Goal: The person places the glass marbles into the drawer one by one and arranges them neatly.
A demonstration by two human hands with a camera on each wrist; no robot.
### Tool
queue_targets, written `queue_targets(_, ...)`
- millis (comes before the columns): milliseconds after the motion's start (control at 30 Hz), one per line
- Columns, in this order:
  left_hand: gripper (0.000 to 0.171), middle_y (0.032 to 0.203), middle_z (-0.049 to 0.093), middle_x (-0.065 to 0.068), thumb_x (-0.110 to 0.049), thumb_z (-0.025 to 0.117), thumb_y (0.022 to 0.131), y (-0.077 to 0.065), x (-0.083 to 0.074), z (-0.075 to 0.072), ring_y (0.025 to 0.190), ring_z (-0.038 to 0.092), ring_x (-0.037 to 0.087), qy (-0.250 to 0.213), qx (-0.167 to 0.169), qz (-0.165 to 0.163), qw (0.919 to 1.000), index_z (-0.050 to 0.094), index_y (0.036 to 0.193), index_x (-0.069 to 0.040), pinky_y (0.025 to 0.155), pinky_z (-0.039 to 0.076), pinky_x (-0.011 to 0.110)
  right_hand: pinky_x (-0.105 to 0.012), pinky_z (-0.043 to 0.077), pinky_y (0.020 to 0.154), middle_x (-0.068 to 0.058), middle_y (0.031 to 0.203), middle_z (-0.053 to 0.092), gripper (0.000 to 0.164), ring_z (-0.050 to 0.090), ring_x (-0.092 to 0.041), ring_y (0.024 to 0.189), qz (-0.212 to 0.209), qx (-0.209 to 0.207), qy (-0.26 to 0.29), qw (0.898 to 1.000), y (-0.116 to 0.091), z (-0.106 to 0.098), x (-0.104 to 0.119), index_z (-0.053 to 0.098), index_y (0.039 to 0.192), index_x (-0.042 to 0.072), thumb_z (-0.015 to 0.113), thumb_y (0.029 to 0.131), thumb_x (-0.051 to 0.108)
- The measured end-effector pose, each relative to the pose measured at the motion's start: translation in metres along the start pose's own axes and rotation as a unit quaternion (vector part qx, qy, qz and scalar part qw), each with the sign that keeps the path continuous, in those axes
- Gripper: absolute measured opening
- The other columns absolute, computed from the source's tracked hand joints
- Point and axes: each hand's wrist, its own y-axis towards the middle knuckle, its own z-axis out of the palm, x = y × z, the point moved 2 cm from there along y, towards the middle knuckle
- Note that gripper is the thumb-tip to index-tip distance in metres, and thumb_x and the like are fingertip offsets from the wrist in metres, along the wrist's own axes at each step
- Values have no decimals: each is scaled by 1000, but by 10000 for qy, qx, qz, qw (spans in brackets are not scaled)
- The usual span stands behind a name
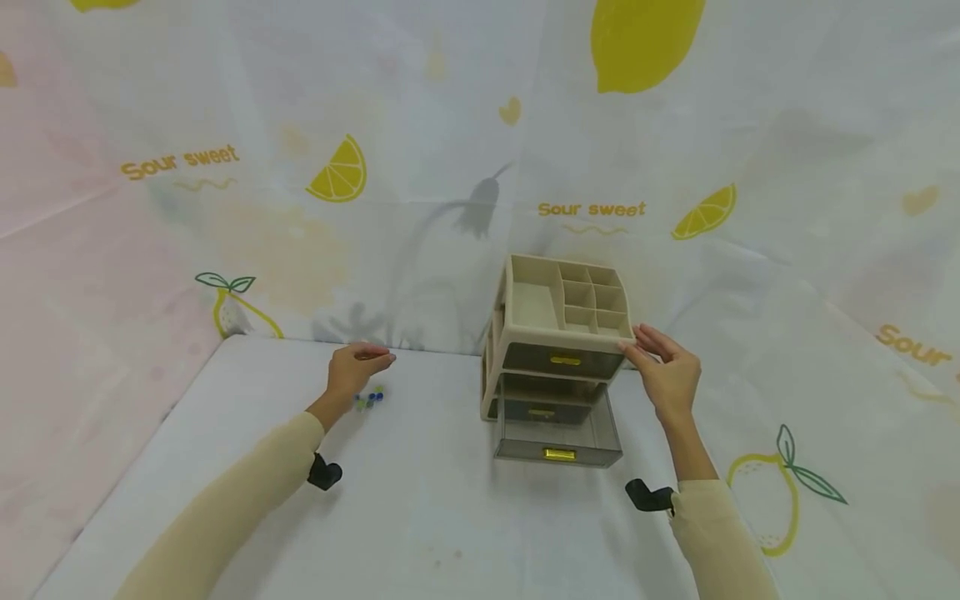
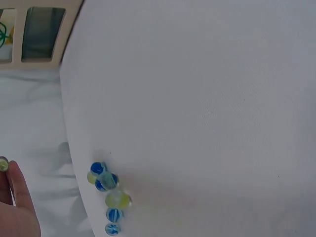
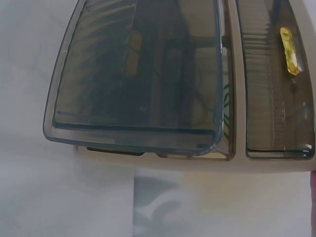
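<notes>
My left hand (image 1: 352,372) hovers above the left part of the table. In the left wrist view its fingertips pinch a yellow-green glass marble (image 2: 3,164). Below that hand lies a small cluster of blue and yellow-green marbles (image 2: 113,215) on the white surface. A beige desktop drawer organizer (image 1: 558,338) stands right of centre. Its middle drawer (image 1: 558,455), grey and see-through with a gold handle, is pulled out, and no contents show inside. My right hand (image 1: 671,375) grips the organizer's upper right front corner, thumb at the front and fingers along the side.
The organizer's top has a divided tray (image 1: 536,304) with several compartments. Its upper drawer (image 1: 564,361) is closed. A lemon-print cloth (image 1: 420,250) hangs behind the white table (image 1: 420,517). The pulled-out drawer juts forward over the table.
</notes>
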Motion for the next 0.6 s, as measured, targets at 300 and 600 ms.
queue_targets(300, 32, 105, 71, 7, -19, 81, 81, -11, -18, 25, 102, 64, 22, -82, 484, 372, 9981, 71, 107, -3, 88, 52, 27, -14, 53, 74, -26, 109, 66, 43, 70, -9, 83, -28, 112, -32, 9999, -8, 1, 24, 65, 115, -13, 80, 77, -2)
queue_targets(600, 23, 101, 71, 6, -12, 80, 82, -22, -33, 42, 103, 64, 21, 93, 816, 1159, 9899, 73, 103, -5, 90, 52, 33, -14, 53, 74, -22, 111, 67, 45, 68, -4, 84, 76, 31, -56, 10000, 0, -1, -1, 67, 117, -6, 83, 76, 3)
